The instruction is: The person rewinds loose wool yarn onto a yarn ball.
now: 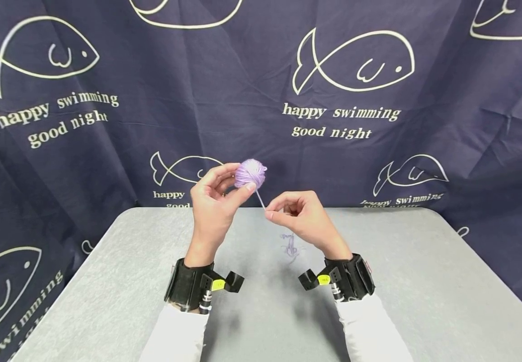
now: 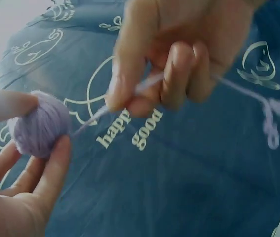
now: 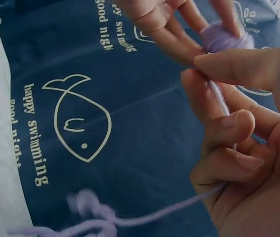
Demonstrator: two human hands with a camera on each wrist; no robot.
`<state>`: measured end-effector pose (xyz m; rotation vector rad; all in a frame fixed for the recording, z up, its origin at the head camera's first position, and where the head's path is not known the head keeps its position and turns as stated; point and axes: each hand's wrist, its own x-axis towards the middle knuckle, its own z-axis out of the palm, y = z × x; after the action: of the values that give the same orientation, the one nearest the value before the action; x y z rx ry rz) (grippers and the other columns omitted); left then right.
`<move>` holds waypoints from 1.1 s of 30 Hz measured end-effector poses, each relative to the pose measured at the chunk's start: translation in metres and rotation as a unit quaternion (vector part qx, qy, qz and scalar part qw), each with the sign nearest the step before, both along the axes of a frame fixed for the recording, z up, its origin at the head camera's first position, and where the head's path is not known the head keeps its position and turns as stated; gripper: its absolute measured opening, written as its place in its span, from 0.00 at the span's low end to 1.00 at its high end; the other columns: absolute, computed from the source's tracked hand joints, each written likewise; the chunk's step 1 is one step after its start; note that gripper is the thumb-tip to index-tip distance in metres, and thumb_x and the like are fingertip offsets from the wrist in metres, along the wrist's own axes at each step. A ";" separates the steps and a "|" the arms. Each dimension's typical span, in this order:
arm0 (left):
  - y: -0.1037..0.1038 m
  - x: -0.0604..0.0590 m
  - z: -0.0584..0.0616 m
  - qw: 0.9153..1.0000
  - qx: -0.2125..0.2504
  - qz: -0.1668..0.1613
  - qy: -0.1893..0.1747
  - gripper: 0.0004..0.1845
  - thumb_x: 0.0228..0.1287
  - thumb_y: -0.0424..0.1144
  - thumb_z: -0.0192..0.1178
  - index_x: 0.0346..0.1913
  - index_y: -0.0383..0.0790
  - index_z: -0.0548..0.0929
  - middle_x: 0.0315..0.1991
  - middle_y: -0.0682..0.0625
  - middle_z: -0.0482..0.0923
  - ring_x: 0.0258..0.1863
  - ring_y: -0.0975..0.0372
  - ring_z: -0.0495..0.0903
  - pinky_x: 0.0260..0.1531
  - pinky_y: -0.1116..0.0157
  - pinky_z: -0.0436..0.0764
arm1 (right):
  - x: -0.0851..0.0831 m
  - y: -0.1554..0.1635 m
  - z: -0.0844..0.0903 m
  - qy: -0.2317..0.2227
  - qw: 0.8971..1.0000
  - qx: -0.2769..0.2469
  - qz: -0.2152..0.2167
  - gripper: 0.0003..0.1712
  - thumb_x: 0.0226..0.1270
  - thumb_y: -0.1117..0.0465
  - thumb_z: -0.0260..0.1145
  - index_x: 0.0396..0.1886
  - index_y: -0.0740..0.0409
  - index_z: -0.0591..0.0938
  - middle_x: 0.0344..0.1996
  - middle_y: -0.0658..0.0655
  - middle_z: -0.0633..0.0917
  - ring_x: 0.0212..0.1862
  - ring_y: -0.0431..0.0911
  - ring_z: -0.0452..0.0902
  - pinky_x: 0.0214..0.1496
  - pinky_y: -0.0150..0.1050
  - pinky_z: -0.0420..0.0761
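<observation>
A small ball of lilac yarn (image 1: 250, 174) is held up by my left hand (image 1: 214, 203), thumb on one side and fingertips on the other. From the ball a taut yarn strand (image 1: 261, 199) runs to my right hand (image 1: 308, 218), which pinches it between thumb and index finger. In the right wrist view, the strand passes on through the curled fingers (image 3: 228, 163) and leaves below the palm. Its loose tail (image 3: 159, 216) leads to a tangled bit of yarn (image 3: 93, 207). The left wrist view shows the yarn ball (image 2: 41, 126) with wound strands.
Below the right hand, a loose lilac yarn tangle (image 1: 290, 247) hangs over or lies on the grey table (image 1: 120, 296); I cannot tell which. Behind the table hangs a dark blue curtain (image 1: 261, 90) with white fish drawings and lettering. Each wrist wears a black camera band (image 1: 190, 284).
</observation>
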<state>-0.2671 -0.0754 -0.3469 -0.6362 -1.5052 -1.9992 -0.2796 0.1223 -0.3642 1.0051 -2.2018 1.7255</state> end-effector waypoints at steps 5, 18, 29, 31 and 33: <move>-0.006 -0.003 -0.005 0.990 -0.115 0.079 0.011 0.21 0.52 0.20 0.72 0.51 0.28 0.84 0.48 0.43 0.81 0.45 0.56 0.83 0.42 0.64 0.87 | 0.006 0.001 0.006 0.018 1.000 0.006 -0.002 0.05 0.59 0.69 0.74 0.33 0.56 0.90 0.13 0.54 0.72 0.16 0.43 0.58 0.17 0.32 0.56; -0.023 -0.003 -0.009 0.915 -0.399 -0.017 -0.051 0.18 0.51 0.23 0.71 0.48 0.36 0.87 0.46 0.48 0.83 0.44 0.57 0.82 0.47 0.63 0.86 | 0.001 0.022 0.010 -0.025 0.991 -0.134 -0.014 0.08 0.59 0.67 0.76 0.35 0.68 0.87 0.27 0.53 0.87 0.23 0.40 0.72 0.25 0.31 0.70; -0.027 0.004 -0.002 0.909 -0.329 -0.254 -0.026 0.21 0.52 0.21 0.72 0.52 0.32 0.84 0.49 0.44 0.83 0.45 0.53 0.84 0.48 0.54 0.86 | -0.015 0.024 0.000 -0.094 0.956 -0.279 -0.005 0.14 0.64 0.78 0.65 0.32 0.56 0.88 0.24 0.50 0.85 0.17 0.39 0.58 0.21 0.34 0.49; -0.026 0.005 -0.001 0.916 -0.280 -0.287 -0.015 0.22 0.52 0.19 0.71 0.53 0.27 0.82 0.49 0.42 0.83 0.46 0.52 0.84 0.48 0.52 0.86 | -0.016 0.023 -0.003 -0.098 0.961 -0.259 -0.016 0.12 0.64 0.77 0.67 0.33 0.56 0.89 0.25 0.49 0.86 0.18 0.39 0.59 0.21 0.34 0.50; -0.024 0.004 0.000 0.923 -0.231 -0.308 -0.005 0.23 0.52 0.17 0.69 0.53 0.22 0.80 0.48 0.41 0.83 0.47 0.53 0.84 0.48 0.52 0.86 | -0.016 0.021 -0.006 -0.100 0.969 -0.227 -0.022 0.09 0.65 0.74 0.69 0.34 0.56 0.89 0.25 0.49 0.86 0.18 0.39 0.59 0.21 0.33 0.52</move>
<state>-0.2627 -0.0990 -0.3473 -1.4467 -1.9803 -2.0633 -0.2960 0.1432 -0.3699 0.6892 -1.7754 2.2487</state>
